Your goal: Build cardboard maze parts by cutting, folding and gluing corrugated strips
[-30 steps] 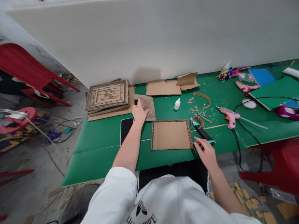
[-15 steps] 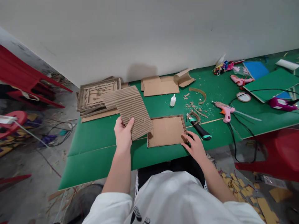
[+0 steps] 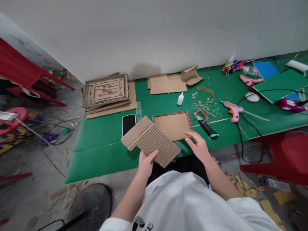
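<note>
My left hand (image 3: 146,162) grips a sheet of corrugated cardboard (image 3: 154,141) by its near edge, thumb on top. Its ridged face is turned up and one corner has a notch cut out. The sheet is held above the table's front edge and covers the left part of a shallow cardboard tray (image 3: 172,124) with a raised corrugated rim. At the tray's near right corner is my right hand (image 3: 197,144), fingers apart and holding nothing; whether its fingertips touch the tray I cannot tell. A utility knife (image 3: 208,128) with a curled cardboard strip (image 3: 201,115) lies right of the tray.
Behind the tray stand a white glue bottle (image 3: 180,98) and cardboard pieces (image 3: 168,84). Left are stacked cardboard panels (image 3: 106,91), a phone (image 3: 128,123) and a clear ruler (image 3: 139,110). A corded pink glue gun (image 3: 233,110) lies right, near scraps (image 3: 204,109).
My left hand has brought the corrugated sheet down toward me and to the right, turning it and uncovering the phone and ruler. My right hand has stayed by the tray's corner.
</note>
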Demonstrator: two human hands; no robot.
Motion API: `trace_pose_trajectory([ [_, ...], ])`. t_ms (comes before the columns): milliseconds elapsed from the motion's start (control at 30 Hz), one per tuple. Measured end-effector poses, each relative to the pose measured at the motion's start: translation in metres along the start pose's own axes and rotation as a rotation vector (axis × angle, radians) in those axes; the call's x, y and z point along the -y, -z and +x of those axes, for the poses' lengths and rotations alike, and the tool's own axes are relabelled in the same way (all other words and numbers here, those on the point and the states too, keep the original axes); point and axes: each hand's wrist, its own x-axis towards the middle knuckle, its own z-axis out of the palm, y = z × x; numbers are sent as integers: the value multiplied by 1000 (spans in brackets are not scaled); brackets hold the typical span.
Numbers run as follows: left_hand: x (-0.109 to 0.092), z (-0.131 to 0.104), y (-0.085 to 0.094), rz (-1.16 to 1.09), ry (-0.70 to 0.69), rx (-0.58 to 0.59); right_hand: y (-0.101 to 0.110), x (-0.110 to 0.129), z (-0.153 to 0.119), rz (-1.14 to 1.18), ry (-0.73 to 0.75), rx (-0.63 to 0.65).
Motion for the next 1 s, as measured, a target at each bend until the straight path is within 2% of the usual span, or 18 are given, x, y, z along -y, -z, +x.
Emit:
trace_pose_trajectory([
  [100,16,-17,-18,-29,47,93,-7,15,-9,212,-129,222],
  [200,36,-30,-27,-2,90,189,-6,17,-11,212,-187,245],
  [267,47,-36,-24,10,145,297,2,15,-6,194,-189,238],
  [333,54,-39,-14,8,211,473,14,14,2,172,-173,233],
  [433,49,-39,15,3,281,765,33,17,14,96,-92,239],
  [467,45,-39,27,6,308,842,39,20,17,71,-59,251],
  [500,39,-37,39,0,318,856,43,22,20,50,-27,266],
  [533,34,-36,50,-9,310,830,47,25,22,36,-1,278],
  [600,22,-32,66,-8,259,666,52,30,24,13,45,291],
  [700,8,-26,69,-9,112,474,54,35,24,-20,115,317],
  [800,-4,-20,49,47,-7,402,54,38,23,-30,175,339],
  [900,-11,-16,22,127,-65,400,54,41,20,-30,227,338],
  [1000,-14,-14,6,194,-151,366,55,46,16,-49,294,311],
])
